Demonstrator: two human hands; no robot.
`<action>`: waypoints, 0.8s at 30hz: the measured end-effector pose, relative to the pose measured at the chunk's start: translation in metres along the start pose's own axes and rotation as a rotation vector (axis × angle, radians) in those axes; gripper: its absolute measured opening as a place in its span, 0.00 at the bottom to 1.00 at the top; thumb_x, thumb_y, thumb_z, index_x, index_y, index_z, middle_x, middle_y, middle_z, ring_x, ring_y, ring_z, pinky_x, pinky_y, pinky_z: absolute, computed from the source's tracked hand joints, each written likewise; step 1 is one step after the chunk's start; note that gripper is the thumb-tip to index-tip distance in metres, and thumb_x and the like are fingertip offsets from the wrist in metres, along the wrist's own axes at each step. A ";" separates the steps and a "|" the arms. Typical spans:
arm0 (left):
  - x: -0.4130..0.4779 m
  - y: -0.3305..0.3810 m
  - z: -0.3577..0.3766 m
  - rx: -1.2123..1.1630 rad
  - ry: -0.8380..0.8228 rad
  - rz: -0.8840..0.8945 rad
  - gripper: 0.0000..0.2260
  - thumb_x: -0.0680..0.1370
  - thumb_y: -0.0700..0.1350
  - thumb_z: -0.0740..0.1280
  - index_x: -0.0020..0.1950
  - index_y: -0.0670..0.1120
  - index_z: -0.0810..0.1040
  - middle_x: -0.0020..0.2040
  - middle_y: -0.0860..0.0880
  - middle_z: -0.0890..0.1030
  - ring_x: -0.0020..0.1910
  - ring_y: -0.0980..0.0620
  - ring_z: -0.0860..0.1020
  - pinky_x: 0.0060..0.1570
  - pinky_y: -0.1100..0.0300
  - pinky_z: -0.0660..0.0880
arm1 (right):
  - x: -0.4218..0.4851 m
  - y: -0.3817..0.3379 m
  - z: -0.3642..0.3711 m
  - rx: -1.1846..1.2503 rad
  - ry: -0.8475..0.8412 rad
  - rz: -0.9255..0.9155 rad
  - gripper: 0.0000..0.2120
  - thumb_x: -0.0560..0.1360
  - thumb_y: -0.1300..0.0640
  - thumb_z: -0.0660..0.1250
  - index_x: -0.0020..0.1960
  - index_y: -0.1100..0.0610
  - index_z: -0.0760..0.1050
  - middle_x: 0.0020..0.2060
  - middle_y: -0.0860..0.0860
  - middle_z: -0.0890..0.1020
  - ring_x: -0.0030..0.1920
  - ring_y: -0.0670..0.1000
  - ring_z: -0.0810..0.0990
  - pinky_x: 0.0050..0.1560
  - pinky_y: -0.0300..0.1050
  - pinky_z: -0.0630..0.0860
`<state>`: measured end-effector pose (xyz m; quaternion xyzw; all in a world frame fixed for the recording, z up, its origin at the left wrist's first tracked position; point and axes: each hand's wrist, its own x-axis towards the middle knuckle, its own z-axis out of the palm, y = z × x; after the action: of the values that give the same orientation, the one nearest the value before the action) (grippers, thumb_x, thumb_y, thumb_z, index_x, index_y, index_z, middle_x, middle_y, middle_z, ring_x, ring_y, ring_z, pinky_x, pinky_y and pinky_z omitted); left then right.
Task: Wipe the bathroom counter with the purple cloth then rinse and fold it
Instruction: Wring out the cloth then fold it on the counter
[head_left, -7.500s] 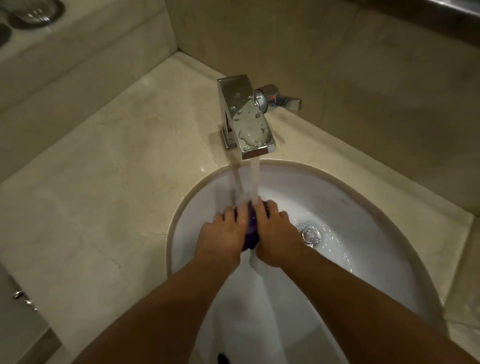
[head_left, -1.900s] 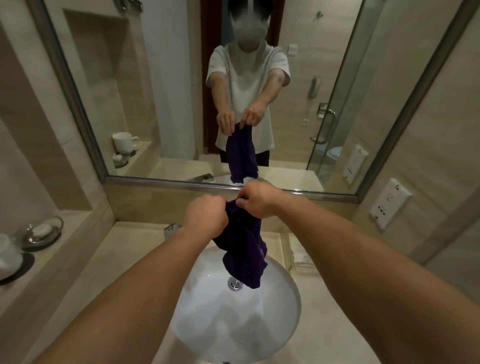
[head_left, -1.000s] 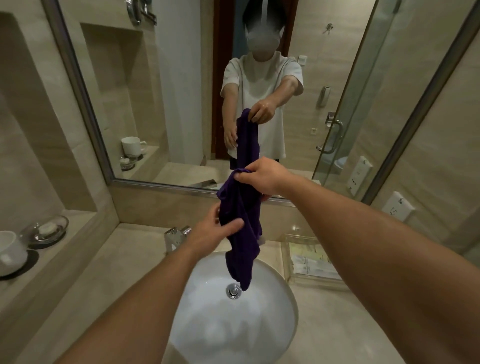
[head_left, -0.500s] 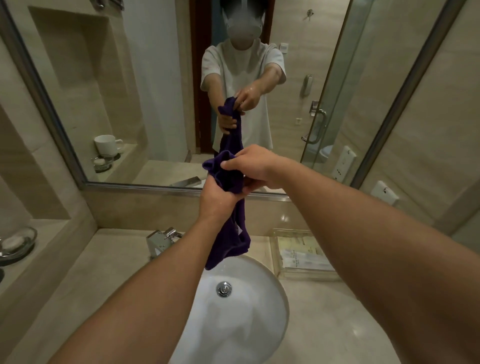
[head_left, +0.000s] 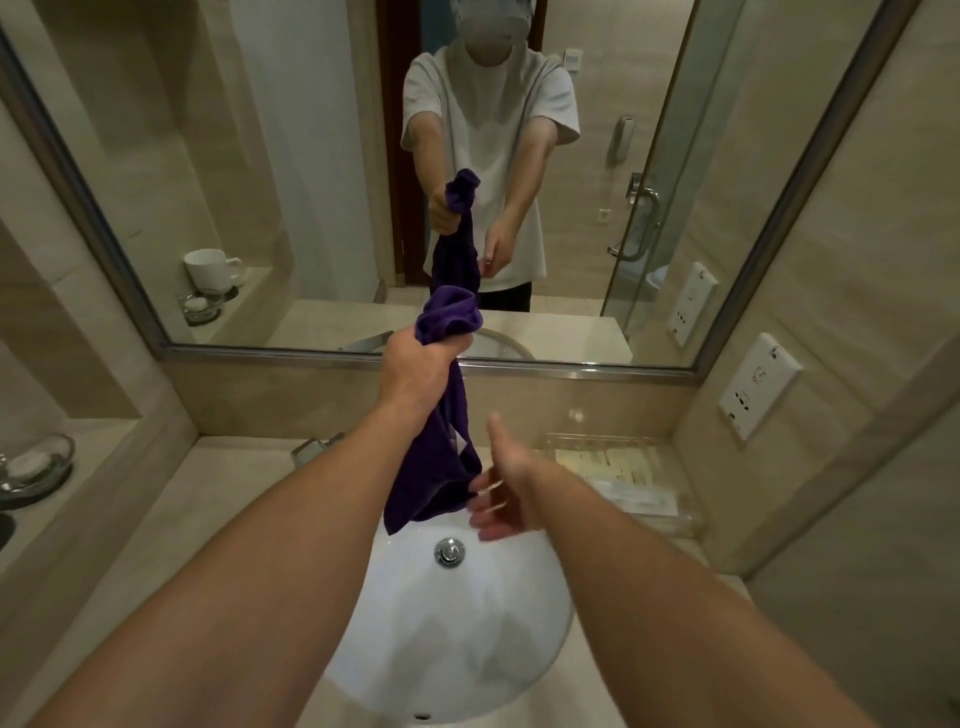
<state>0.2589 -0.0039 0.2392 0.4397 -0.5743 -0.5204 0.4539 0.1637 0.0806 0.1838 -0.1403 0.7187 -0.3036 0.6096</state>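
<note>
My left hand (head_left: 421, 364) grips the purple cloth (head_left: 441, 457) near its top, held up over the white sink (head_left: 467, 639). A bunch of cloth sticks out above the fist and the rest hangs down in a loose strip. My right hand (head_left: 501, 493) is lower, fingers spread and relaxed, at the cloth's bottom edge; I cannot tell whether it touches. The beige counter (head_left: 208, 519) surrounds the sink.
The chrome faucet (head_left: 311, 449) stands behind the sink, partly hidden by my left arm. A clear tray (head_left: 623, 483) with packets sits at the right. A glass soap dish (head_left: 36, 465) rests on the left ledge. The mirror (head_left: 311, 156) covers the wall ahead.
My right hand has let go of the cloth's top and dropped to its lower end. The left hand has moved up and now holds the cloth alone.
</note>
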 end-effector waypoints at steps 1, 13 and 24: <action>-0.001 0.003 0.000 -0.027 -0.023 -0.006 0.06 0.75 0.47 0.73 0.43 0.48 0.78 0.37 0.49 0.76 0.37 0.52 0.74 0.40 0.59 0.69 | 0.008 0.012 0.005 0.061 -0.074 0.046 0.47 0.73 0.23 0.48 0.60 0.66 0.74 0.50 0.63 0.82 0.47 0.62 0.83 0.55 0.60 0.81; -0.002 0.018 -0.044 -0.343 -0.374 -0.275 0.13 0.80 0.48 0.62 0.58 0.41 0.77 0.46 0.44 0.81 0.40 0.50 0.79 0.46 0.54 0.76 | 0.052 0.023 0.034 1.124 -0.337 0.064 0.20 0.73 0.63 0.64 0.65 0.61 0.78 0.60 0.59 0.82 0.57 0.60 0.83 0.50 0.55 0.82; 0.003 -0.041 -0.077 0.054 -0.258 -0.283 0.11 0.72 0.36 0.70 0.52 0.45 0.78 0.45 0.41 0.81 0.45 0.44 0.79 0.48 0.51 0.76 | 0.065 0.007 0.023 0.840 -0.302 -0.258 0.09 0.75 0.52 0.68 0.50 0.57 0.79 0.47 0.57 0.84 0.48 0.59 0.83 0.62 0.59 0.76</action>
<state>0.3355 -0.0247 0.2022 0.4575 -0.5739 -0.6156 0.2868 0.1729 0.0433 0.1267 -0.0120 0.4134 -0.6179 0.6687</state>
